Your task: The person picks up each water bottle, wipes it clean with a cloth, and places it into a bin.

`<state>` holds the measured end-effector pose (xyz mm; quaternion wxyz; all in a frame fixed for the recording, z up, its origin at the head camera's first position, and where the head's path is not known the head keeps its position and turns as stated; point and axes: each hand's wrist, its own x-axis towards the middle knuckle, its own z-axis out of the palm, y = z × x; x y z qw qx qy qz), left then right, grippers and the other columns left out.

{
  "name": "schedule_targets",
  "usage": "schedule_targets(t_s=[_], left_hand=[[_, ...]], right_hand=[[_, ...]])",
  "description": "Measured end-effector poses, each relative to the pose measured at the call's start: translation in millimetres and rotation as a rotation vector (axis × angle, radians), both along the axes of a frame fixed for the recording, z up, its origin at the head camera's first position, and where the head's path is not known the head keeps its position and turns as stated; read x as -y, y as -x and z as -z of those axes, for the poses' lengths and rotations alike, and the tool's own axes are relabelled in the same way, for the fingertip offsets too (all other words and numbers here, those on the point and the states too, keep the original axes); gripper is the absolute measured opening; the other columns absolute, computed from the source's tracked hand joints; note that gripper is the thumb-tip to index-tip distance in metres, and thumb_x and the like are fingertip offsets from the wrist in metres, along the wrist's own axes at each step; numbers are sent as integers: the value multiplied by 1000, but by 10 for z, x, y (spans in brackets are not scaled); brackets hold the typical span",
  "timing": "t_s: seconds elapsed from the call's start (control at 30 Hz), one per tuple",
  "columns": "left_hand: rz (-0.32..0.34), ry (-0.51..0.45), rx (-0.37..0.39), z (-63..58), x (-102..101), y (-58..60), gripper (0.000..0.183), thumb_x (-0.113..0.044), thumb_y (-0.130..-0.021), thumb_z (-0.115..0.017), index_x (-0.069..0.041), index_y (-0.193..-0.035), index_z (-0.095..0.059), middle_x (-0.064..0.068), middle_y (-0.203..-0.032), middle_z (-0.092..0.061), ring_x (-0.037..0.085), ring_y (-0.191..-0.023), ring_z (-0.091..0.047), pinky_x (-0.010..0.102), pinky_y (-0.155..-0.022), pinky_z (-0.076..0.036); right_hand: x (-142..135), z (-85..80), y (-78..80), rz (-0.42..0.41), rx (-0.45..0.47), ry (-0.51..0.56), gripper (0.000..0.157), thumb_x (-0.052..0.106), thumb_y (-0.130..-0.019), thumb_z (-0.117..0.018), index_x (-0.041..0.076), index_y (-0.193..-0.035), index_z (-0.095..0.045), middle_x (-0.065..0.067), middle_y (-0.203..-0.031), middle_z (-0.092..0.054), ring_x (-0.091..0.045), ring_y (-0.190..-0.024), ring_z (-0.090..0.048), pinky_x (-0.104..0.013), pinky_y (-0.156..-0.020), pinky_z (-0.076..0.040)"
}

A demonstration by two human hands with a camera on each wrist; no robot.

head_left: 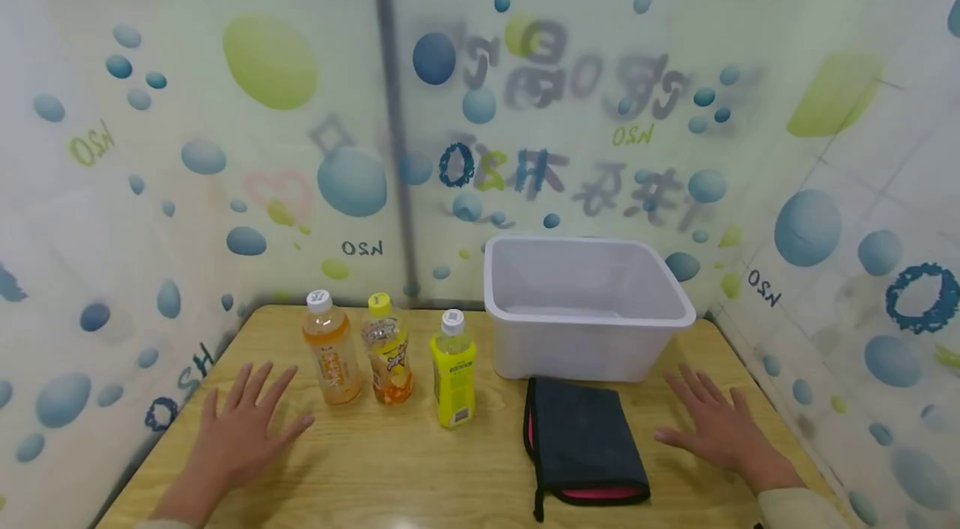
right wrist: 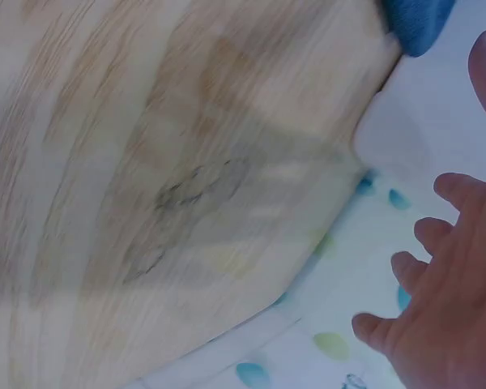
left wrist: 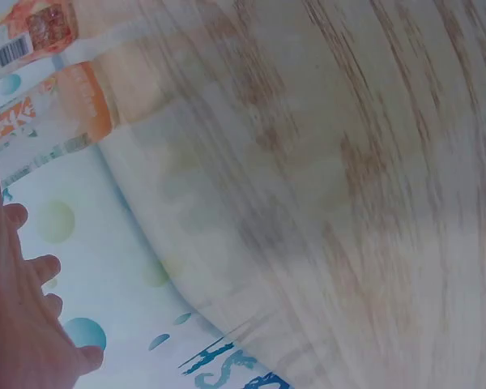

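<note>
My left hand (head_left: pixel 243 433) is spread over the left side of the table, fingers straight, holding nothing. Nearest to it is an orange drink bottle with a white cap (head_left: pixel 332 358). Beside that stand a yellow-capped drink bottle (head_left: pixel 387 358) and a yellow bottle with a white cap (head_left: pixel 453 379), all upright. On the right, my right hand (head_left: pixel 716 425) is spread too, its fingers straight and nothing in them. A dark zippered pouch with pink inside its edges (head_left: pixel 585 437) lies flat to the left of that hand. Both wrist views show extended fingers.
Behind the pouch, a light grey plastic bin (head_left: pixel 577 350) stands at the table's back right. The wooden table (head_left: pixel 405 471) ends at a curtain (head_left: pixel 442 204) printed with blue and green drops, which hangs along the back and both sides.
</note>
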<state>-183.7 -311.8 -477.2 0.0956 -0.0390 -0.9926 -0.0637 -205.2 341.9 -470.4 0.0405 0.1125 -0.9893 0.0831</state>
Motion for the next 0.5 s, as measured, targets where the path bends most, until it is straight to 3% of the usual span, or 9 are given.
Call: schedule_targets(t_s=[0.13, 0.3, 0.5], left_hand=[[14, 3, -111, -91, 18, -52, 75, -65, -88, -54, -17, -144, -40, 22, -148, -35, 46, -139, -26, 70, -104, -19], [37, -8, -226, -226, -32, -98, 67, -58, -89, -59, -14, -138, -46, 22, -142, -41, 45, -133, -33, 64, -102, -26], [127, -41, -376, -411, -225, -130, 58, -49, -88, -65, -13, -132, -53, 19, -138, -47, 40, -129, -38, 60, -98, -29]], right_hand=[[132, -52, -21, -48, -19, 0, 84, 62, -82, -65, 6, -142, -47, -26, -148, -42, -51, -134, -38, -75, -101, -25], [327, -94, -50, -107, -41, -23, 82, 62, -82, -65, 9, -142, -49, -19, -148, -46, -44, -134, -42, -72, -101, -30], [596, -77, -67, -214, -51, -6, 83, 62, -81, -65, 10, -144, -47, -16, -149, -44, -41, -136, -42, -67, -102, -34]])
